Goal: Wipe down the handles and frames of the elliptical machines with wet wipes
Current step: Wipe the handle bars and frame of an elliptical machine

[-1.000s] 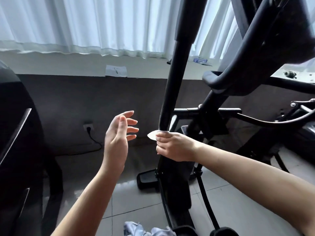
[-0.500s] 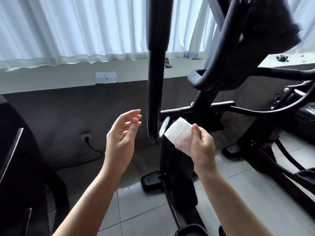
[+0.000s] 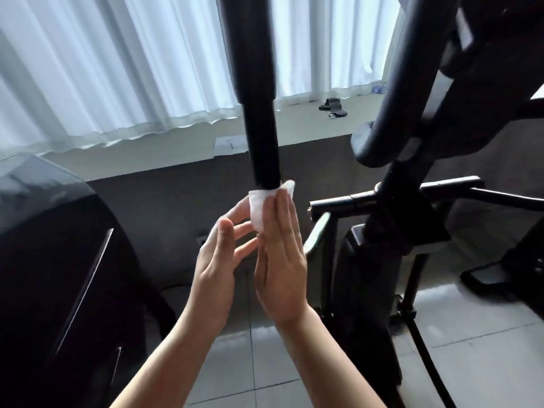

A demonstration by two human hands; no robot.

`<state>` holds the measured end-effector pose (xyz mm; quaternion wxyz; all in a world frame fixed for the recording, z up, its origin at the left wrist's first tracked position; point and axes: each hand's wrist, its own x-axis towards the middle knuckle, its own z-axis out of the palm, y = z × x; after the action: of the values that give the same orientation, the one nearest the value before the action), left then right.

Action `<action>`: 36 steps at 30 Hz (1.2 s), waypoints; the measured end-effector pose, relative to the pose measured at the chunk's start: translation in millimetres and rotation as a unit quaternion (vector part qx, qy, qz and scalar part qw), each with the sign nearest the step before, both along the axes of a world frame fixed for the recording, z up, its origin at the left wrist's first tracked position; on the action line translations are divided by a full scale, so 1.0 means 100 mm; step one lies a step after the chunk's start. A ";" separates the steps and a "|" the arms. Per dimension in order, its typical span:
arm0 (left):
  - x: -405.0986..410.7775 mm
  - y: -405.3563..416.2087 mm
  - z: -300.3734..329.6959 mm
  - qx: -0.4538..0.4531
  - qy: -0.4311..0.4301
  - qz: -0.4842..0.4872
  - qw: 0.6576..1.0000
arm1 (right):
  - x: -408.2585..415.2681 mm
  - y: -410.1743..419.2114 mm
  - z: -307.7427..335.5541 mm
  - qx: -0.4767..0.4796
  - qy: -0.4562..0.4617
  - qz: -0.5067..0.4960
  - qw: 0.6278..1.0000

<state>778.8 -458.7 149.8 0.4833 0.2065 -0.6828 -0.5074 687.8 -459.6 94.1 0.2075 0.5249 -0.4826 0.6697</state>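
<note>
A black upright handle bar [image 3: 260, 113] of the elliptical machine [image 3: 379, 260] hangs in the centre. A white wet wipe [image 3: 258, 206] sits right at the bar's lower end, touching it. My right hand [image 3: 282, 260] holds the wipe against the inside of its straight, upward-pointing fingers; its thumb is hidden. My left hand [image 3: 217, 260] stands just left of it, fingers spread, with its fingertips reaching behind the wipe. A curved black grip [image 3: 379, 139] and a cross bar [image 3: 397, 192] lie to the right.
A second dark machine [image 3: 59, 245] fills the left side. Behind are a grey low wall, a windowsill [image 3: 309, 125] with a black strap [image 3: 332, 108] and a paper slip [image 3: 231, 145], and white curtains. Pale floor tiles [image 3: 471, 334] spread on the right.
My right hand came off the lower frame, lifted the wipe and brought it to the bar's lower end. My left hand moved in beside it. The view swung right and closer.
</note>
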 end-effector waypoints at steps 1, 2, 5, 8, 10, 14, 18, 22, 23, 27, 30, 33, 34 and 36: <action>0.00 0.02 -0.01 -0.005 -0.007 0.003 1.000 | -0.03 0.00 -0.14 0.006 0.002 0.014 1.000; 0.00 0.04 -0.02 -0.010 -0.014 0.005 1.000 | -0.06 0.01 -0.27 0.012 0.000 0.027 1.000; 0.01 0.08 -0.02 -0.022 -0.034 0.009 0.999 | -0.08 0.09 -0.55 0.022 -0.007 0.063 0.998; 0.03 0.08 0.02 -0.005 -0.035 0.011 0.999 | 0.03 0.15 -0.49 0.010 -0.153 0.112 0.982; 0.04 0.08 0.04 0.002 -0.037 0.005 0.999 | 0.09 0.15 -0.12 -0.019 -0.288 0.161 0.944; 0.09 0.05 0.09 0.031 -0.041 -0.011 0.999 | 0.03 0.04 0.74 -0.081 -0.240 0.160 0.954; 0.12 0.03 0.08 0.036 -0.035 -0.031 0.998 | 0.02 -0.06 0.48 -0.039 -0.126 0.076 0.988; 0.09 0.04 0.03 0.019 -0.031 -0.015 0.999 | 0.05 -0.04 -0.40 -0.011 -0.055 0.042 0.998; 0.09 0.04 0.02 0.012 -0.036 -0.013 0.999 | 0.05 -0.05 -0.55 -0.003 -0.051 0.039 0.998; 0.08 0.06 -0.02 -0.016 -0.054 -0.009 0.998 | -0.05 -0.05 -1.00 0.059 -0.099 0.036 0.993; 0.04 0.12 -0.12 -0.057 -0.082 0.002 0.995 | -0.27 -0.06 -1.19 0.108 -0.137 0.036 0.984; 0.01 0.14 -0.19 -0.062 -0.093 0.001 0.994 | -0.23 -0.01 -1.06 0.109 -0.211 0.074 0.969; 0.02 0.14 -0.20 -0.065 -0.089 -0.002 0.994 | -0.12 0.03 -0.96 0.088 -0.244 0.093 0.961; 0.02 0.13 -0.21 -0.073 -0.084 -0.007 0.994 | 0.16 0.11 -0.72 0.041 -0.279 0.128 0.951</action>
<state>780.8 -445.3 129.1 0.4347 0.2074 -0.7578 -0.4402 704.1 -448.9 21.8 -0.0447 0.3823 -0.4768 0.7903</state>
